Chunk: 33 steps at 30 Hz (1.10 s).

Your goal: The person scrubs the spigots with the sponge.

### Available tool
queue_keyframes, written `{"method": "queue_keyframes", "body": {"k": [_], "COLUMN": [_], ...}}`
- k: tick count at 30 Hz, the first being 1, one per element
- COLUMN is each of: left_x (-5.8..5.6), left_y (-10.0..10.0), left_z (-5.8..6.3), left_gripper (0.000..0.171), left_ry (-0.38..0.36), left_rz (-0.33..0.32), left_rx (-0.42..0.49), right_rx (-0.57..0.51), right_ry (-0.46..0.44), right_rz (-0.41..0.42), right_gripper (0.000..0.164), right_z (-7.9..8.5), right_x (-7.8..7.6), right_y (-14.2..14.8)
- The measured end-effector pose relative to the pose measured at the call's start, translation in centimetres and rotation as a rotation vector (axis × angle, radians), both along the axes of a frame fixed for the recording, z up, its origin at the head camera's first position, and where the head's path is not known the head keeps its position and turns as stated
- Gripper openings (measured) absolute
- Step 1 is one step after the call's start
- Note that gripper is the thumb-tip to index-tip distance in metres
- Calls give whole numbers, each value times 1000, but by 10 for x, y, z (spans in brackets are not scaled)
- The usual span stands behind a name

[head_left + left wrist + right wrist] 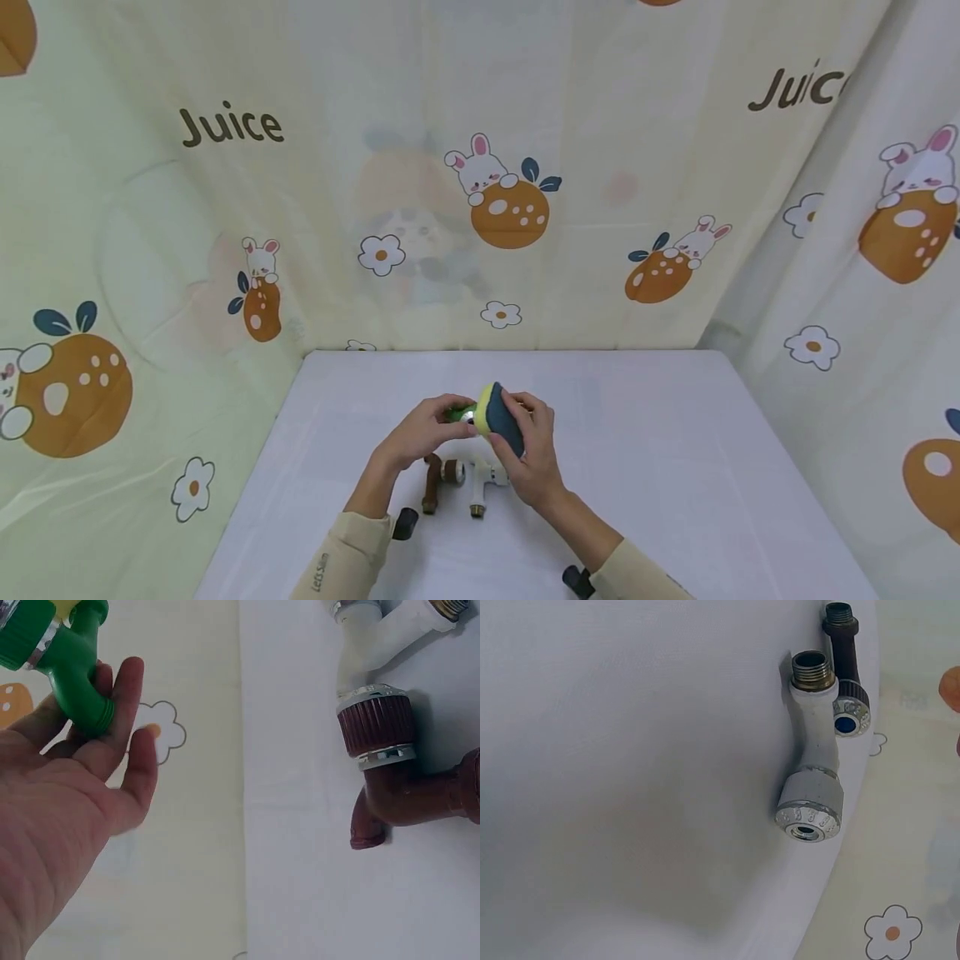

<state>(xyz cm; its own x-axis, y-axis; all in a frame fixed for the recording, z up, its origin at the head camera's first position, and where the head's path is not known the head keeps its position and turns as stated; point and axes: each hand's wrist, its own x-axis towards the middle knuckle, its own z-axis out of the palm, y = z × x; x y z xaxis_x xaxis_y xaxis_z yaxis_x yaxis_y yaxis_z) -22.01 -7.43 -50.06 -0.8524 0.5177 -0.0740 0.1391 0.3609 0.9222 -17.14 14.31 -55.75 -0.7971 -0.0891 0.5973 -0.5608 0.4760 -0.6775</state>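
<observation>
My left hand holds a green plastic tap above the table, its fingers curled round the tap's body in the left wrist view. In my right hand is a sponge with a yellow soft side and a dark blue scouring side. The yellow side presses against the green tap, hiding part of it. On the table below the hands lie a brown tap and a white tap side by side. The right wrist view shows neither the right hand nor the sponge.
The white-covered table spreads out around the hands. A patterned curtain hangs behind it and along both sides. Black devices sit at both wrists.
</observation>
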Motion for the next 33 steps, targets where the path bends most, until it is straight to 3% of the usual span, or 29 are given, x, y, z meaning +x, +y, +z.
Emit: {"method": "queue_keyframes", "body": {"k": [8,14,22,33], "left_x": [-3,-3,-1,-3], "left_y": [-5,-4,-2,-1], "left_z": [0,4,5,3], "left_gripper": [62,69,70,72], "left_ry": [61,86,162,213], "left_rz": [-30,-78,-42,-36], "left_rx": [-138,-110,-180,-265], "right_rx": [128,254,381,436], "right_ry": [73,146,256,234], "right_rz": [26,31,-14,13], "right_gripper": [64,58,58,56], "right_z": [1,-2,-6,-7], "right_x": [-3,-5,-8,-11], "right_y": [5,7,8,12]}}
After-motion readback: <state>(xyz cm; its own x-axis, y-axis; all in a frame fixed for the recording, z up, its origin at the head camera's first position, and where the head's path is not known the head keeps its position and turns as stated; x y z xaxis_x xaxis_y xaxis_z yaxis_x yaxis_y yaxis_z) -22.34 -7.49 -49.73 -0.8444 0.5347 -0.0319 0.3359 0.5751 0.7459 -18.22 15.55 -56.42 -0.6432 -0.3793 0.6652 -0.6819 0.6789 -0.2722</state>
